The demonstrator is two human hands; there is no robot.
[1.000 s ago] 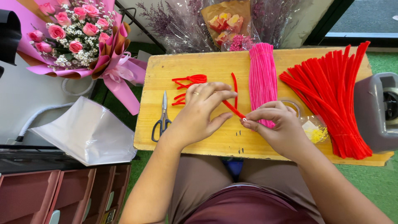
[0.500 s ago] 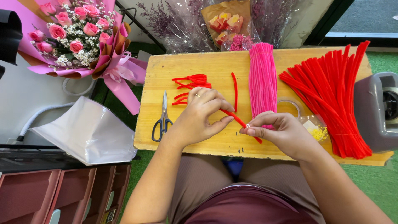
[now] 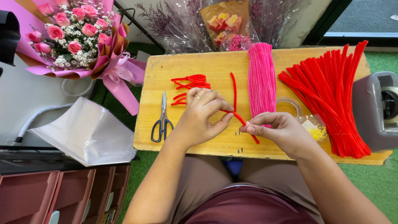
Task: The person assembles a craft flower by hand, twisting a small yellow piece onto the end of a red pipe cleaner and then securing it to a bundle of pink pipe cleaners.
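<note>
My left hand and my right hand both pinch one red pipe cleaner above the front of a wooden board. The left fingers grip its upper part, the right fingertips hold it lower down, and its free end pokes out toward me. Several bent red pipe cleaner pieces lie just behind my left hand. One straight red piece lies between them and a bundle of pink pipe cleaners.
A large bundle of red pipe cleaners lies at the right, scissors at the board's left. A clear tape roll, a small bag with yellow bits, a grey dispenser, a pink rose bouquet and white wrapping sheet surround it.
Both hands have drawn closer together on the red pipe cleaner, and its lower end now sticks out below my right fingers. Nothing else on the board moved.
</note>
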